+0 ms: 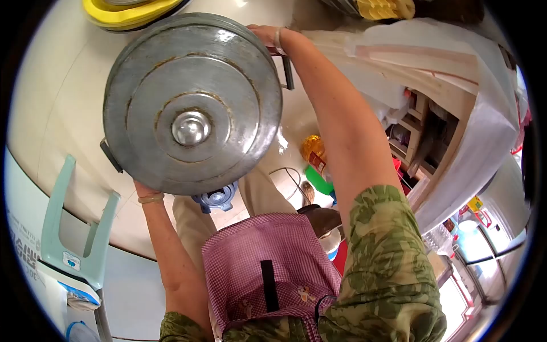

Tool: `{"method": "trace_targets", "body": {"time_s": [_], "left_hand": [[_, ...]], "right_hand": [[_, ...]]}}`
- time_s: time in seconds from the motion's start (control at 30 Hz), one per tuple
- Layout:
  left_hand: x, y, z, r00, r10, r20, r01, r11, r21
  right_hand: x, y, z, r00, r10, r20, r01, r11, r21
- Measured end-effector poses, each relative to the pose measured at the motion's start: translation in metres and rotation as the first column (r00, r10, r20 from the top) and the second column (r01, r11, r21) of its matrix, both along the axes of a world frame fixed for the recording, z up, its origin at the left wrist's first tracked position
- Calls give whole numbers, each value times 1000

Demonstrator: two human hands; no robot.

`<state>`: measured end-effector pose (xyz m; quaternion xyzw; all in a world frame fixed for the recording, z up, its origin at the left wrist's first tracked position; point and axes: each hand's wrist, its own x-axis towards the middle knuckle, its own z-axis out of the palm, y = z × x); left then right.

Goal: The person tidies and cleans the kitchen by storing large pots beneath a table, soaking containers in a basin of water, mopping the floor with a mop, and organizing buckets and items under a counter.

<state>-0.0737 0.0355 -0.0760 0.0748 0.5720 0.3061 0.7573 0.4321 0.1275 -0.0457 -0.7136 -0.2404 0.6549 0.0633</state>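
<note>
I'm viewing a lidded pot (192, 105) being held above the floor (130, 221), just past the purple checked apron (256, 256). My left hand (143, 188) and right hand (263, 35) are holding its opposite sides near the black handles (289, 73), fingers mostly hidden. I'm favouring an even grip, a level lid, and clearance from the blue object (217, 199) underneath.

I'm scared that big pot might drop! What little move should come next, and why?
Perhaps slide the left hand to the black handle near it: that handle is free, while the hand is partly hidden by the lidded pot. It may hold better.
</note>
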Motion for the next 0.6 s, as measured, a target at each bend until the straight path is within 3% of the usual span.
{"method": "trace_targets", "body": {"time_s": [0.1, 0.3, 0.37, 0.6], "left_hand": [[0, 11, 3, 997, -19, 78, 27, 995, -101], [22, 41, 40, 997, 73, -13, -73, 993, -95], [21, 51, 48, 997, 66, -29, -67, 996, -66], [20, 71, 55, 989, 58, -133, -67, 996, -63]], "right_hand": [[4, -10, -16, 995, -84, -45, 85, 996, 4], [-8, -24, -19, 941, -308, -141, 303, 951, -52], [-9, -28, -27, 947, -274, -167, 265, 961, -72], [-21, -36, 11, 889, -426, -167, 423, 904, -57]]}}
